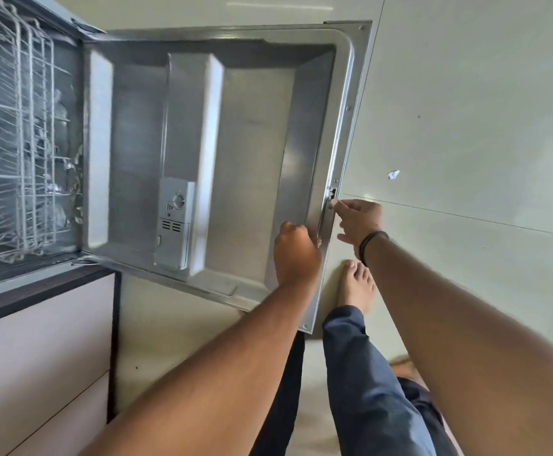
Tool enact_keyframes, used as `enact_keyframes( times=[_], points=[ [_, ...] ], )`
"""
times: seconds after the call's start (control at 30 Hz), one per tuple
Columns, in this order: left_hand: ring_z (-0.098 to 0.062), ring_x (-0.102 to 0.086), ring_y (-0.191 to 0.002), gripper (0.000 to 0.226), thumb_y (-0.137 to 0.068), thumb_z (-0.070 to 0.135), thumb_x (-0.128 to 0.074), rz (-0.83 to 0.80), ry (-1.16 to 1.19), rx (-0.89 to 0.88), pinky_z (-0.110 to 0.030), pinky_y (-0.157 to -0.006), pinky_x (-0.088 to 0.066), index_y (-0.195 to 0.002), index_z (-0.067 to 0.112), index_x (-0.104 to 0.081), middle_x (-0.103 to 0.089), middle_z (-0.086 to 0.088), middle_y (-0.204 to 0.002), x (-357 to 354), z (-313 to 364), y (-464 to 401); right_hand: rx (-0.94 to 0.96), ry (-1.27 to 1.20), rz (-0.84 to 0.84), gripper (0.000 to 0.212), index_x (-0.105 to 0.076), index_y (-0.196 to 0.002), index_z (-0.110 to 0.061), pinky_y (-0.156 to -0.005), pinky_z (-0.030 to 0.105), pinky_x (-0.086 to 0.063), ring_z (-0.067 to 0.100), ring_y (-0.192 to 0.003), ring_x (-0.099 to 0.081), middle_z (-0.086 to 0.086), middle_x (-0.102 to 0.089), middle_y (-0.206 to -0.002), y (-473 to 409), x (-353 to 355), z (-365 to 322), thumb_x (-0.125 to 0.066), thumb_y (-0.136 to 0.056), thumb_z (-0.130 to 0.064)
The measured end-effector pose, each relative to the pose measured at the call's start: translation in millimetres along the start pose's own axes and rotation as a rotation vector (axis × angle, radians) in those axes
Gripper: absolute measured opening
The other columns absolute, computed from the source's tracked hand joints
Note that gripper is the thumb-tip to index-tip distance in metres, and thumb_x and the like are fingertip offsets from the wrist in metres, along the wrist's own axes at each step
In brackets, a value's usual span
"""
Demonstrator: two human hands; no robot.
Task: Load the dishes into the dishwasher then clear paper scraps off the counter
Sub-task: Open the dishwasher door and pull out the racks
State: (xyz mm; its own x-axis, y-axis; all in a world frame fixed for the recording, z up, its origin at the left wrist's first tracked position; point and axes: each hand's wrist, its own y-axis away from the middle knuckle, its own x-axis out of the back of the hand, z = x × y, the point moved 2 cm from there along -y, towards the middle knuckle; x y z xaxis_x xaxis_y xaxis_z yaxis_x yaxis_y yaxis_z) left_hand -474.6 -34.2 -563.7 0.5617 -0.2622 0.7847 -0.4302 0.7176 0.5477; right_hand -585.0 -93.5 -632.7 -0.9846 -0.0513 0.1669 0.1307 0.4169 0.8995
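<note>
The dishwasher door (245, 153) hangs folded down flat, its steel inner face up, with the detergent box (173, 222) near its middle. My left hand (296, 255) grips the door's top edge with curled fingers. My right hand (359, 220) is at the same edge by the latch (332, 194), forefinger and thumb touching the rim. The white wire rack (15, 133) sits inside the tub at the left; its contents are blurred.
A small white paper scrap (393, 174) lies on the pale tiled floor (466, 110) to the right of the door. A cabinet front (38, 357) stands at the lower left. My bare foot (355, 284) and trouser leg are just below the door's edge.
</note>
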Motion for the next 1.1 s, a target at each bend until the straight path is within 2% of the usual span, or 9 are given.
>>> enact_keyframes(
  times=[0.17,0.27,0.43,0.6,0.77,0.87,1.0,1.1],
  points=[
    [-0.037,-0.063,-0.086,0.018,-0.095,0.012,-0.062,-0.021,-0.068,-0.011,-0.042,-0.075,-0.048,-0.088,-0.001,-0.07,-0.061,-0.019,-0.098,-27.9,-2.1,-14.5,-0.093,-0.005,-0.06,0.015,-0.071,-0.076,-0.018,-0.058,0.03,-0.054,0.022,-0.063,-0.063,0.005,-0.067,-0.081,-42.3,-2.4,12.5,-0.076,-0.086,-0.028],
    [-0.039,-0.063,-0.087,0.016,-0.094,0.007,-0.059,-0.015,-0.085,-0.026,-0.042,-0.076,-0.048,-0.088,-0.003,-0.07,-0.062,-0.021,-0.098,-42.3,-5.6,-22.9,-0.115,0.001,-0.05,0.015,-0.071,-0.075,-0.018,-0.057,0.03,-0.055,0.026,-0.066,-0.066,0.009,-0.071,-0.085,-63.1,-6.7,19.6,-0.076,-0.086,-0.028],
    [-0.037,-0.064,-0.09,0.015,-0.094,0.008,-0.061,-0.025,-0.117,-0.052,-0.039,-0.078,-0.048,-0.092,-0.003,-0.071,-0.064,-0.021,-0.099,-58.3,-11.5,-36.9,-0.144,-0.029,-0.065,0.021,-0.069,-0.067,-0.016,-0.061,0.035,-0.058,0.026,-0.068,-0.063,0.01,-0.068,-0.082,-88.9,-14.0,33.1,-0.074,-0.085,-0.026],
    [-0.038,-0.065,-0.089,0.011,-0.09,0.006,-0.065,-0.035,-0.128,-0.054,-0.039,-0.076,-0.049,-0.091,-0.003,-0.072,-0.064,-0.021,-0.1,-69.7,-14.2,-44.5,-0.149,-0.031,-0.065,0.017,-0.07,-0.075,-0.016,-0.061,0.035,-0.059,0.029,-0.072,-0.067,0.013,-0.073,-0.093,-99.8,-14.3,36.7,-0.075,-0.087,-0.026],
    [-0.039,-0.062,-0.085,0.009,-0.087,0.006,-0.07,-0.015,-0.139,-0.075,-0.043,-0.072,-0.047,-0.084,-0.003,-0.069,-0.06,-0.019,-0.098,-74.2,-20.2,-41.9,-0.135,-0.05,-0.159,0.022,-0.07,-0.094,-0.011,-0.065,0.037,-0.061,0.03,-0.08,-0.07,0.014,-0.072,-0.099,-96.2,-7.7,41.2,-0.074,-0.089,-0.032],
    [-0.039,-0.062,-0.085,0.01,-0.088,0.006,-0.07,-0.009,-0.128,-0.081,-0.043,-0.072,-0.047,-0.085,-0.004,-0.069,-0.06,-0.019,-0.098,-73.7,-20.7,-41.7,-0.138,-0.042,-0.145,0.027,-0.071,-0.096,-0.01,-0.066,0.039,-0.062,0.03,-0.081,-0.071,0.012,-0.072,-0.097,-92.6,-6.6,41.3,-0.074,-0.088,-0.035],
    [-0.038,-0.063,-0.09,0.015,-0.092,0.011,-0.068,-0.035,-0.107,-0.062,-0.042,-0.076,-0.049,-0.089,-0.004,-0.069,-0.06,-0.019,-0.101,-70.8,-19.8,-43.7,-0.131,0.023,-0.039,0.025,-0.069,-0.078,-0.015,-0.062,0.038,-0.061,0.029,-0.078,-0.073,0.012,-0.075,-0.093,-87.3,-13.3,38.9,-0.075,-0.086,-0.039],
    [-0.039,-0.062,-0.09,0.023,-0.092,0.019,-0.066,-0.107,-0.034,-0.001,-0.041,-0.075,-0.047,-0.091,-0.004,-0.07,-0.061,-0.021,-0.099,-67.0,-18.0,-43.7,-0.051,0.152,0.035,0.036,-0.069,-0.078,-0.006,-0.068,0.048,-0.062,0.028,-0.069,-0.067,0.006,-0.069,-0.073,-76.3,-18.3,33.7,-0.072,-0.079,-0.042]
  ],
)
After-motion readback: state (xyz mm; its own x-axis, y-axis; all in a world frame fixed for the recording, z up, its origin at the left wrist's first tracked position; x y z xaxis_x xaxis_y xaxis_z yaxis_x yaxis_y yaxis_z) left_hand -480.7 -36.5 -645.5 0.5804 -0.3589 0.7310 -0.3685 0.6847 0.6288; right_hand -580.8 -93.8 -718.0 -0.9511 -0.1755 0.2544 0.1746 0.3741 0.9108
